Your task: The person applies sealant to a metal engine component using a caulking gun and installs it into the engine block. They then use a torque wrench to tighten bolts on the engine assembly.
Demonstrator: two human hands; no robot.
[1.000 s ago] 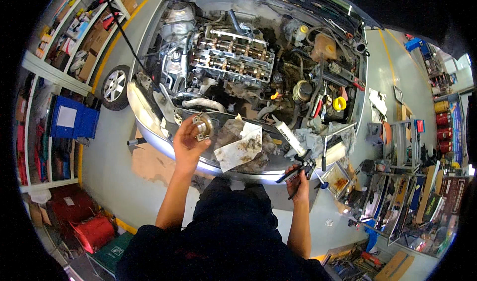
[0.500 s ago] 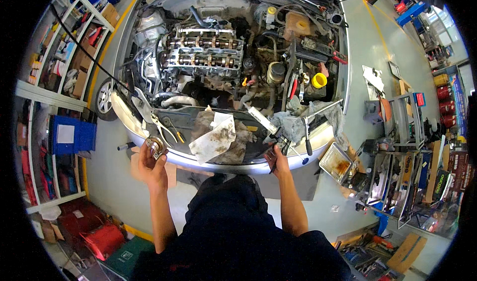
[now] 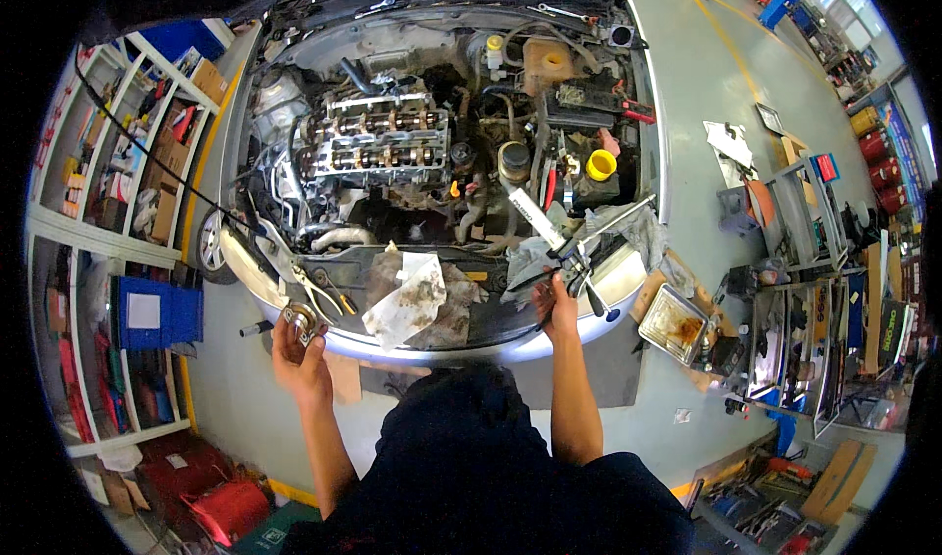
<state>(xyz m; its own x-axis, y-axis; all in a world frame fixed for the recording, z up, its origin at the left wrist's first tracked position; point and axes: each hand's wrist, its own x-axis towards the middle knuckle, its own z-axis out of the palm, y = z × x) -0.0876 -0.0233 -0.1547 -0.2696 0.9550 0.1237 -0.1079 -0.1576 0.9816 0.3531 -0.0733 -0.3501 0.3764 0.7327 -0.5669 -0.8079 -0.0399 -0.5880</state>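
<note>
My left hand (image 3: 308,367) grips a round, shiny metal part (image 3: 298,321) with its fingers wrapped about the rim, just outside the car's front edge. My right hand (image 3: 560,308) is closed around the handle of a sealant gun (image 3: 567,258). A white cartridge (image 3: 533,215) sits in the gun, its nozzle end tilted up and leftward over the engine bay. Further back lies the engine (image 3: 378,143), its cover off and its camshafts bare. Near my left hand, pliers (image 3: 316,295) rest on the front panel. A stained white paper sheet (image 3: 407,298) lies between my hands.
Grey rags (image 3: 633,223) and a long metal bar (image 3: 628,213) lie on the front right. A yellow cup (image 3: 601,165) stands in the bay. Right of the bumper is an oily metal tray (image 3: 675,324). Shelves (image 3: 123,219) line the left side, a tool cart (image 3: 785,329) the right.
My view has shifted, so the car sits further left and the front edge lower. The sealant gun has moved rightward relative to the engine. Both hands keep their hold.
</note>
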